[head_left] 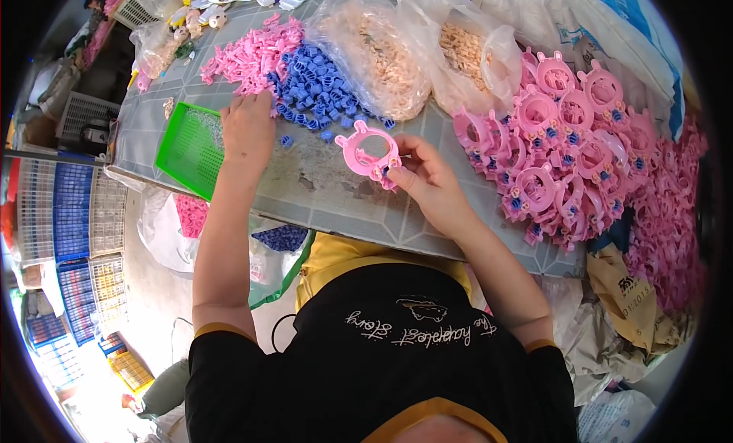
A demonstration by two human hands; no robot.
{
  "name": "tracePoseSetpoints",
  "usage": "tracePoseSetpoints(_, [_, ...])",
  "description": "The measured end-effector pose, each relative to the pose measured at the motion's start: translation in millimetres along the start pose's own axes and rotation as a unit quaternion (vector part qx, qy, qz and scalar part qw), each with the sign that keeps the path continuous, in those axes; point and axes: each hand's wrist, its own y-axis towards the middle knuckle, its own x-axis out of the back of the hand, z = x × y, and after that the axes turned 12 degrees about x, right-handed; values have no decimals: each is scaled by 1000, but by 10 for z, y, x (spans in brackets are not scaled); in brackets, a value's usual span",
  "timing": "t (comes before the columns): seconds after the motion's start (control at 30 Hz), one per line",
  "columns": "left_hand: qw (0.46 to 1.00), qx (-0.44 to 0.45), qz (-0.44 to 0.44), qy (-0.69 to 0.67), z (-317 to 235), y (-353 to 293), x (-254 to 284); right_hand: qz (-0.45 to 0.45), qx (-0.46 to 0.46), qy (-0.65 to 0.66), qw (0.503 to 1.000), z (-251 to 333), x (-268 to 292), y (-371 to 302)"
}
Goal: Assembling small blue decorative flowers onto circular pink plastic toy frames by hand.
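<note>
The bare left forearm (223, 252) rises steeply through the left-centre of the frame, its wrist nearly straight. The bare left hand (248, 134) lies back uppermost in the upper left, fingers pointing toward the top edge and curling down, tips hidden. The bare right forearm (498, 271) slants up and leftward from the lower right; the bare right hand (431, 187), near the middle, pinches, thumb extended against bent fingers.
</note>
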Motion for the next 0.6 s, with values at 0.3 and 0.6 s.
tracePoseSetpoints(0.3, [967, -47, -4, -249, 35, -84, 88, -60, -10, 63, 996, 37, 61, 5])
tracePoseSetpoints(0.6, [976, 61, 146, -151, -223, -382, 360, -126, -25, 98, 987, 66, 86, 26])
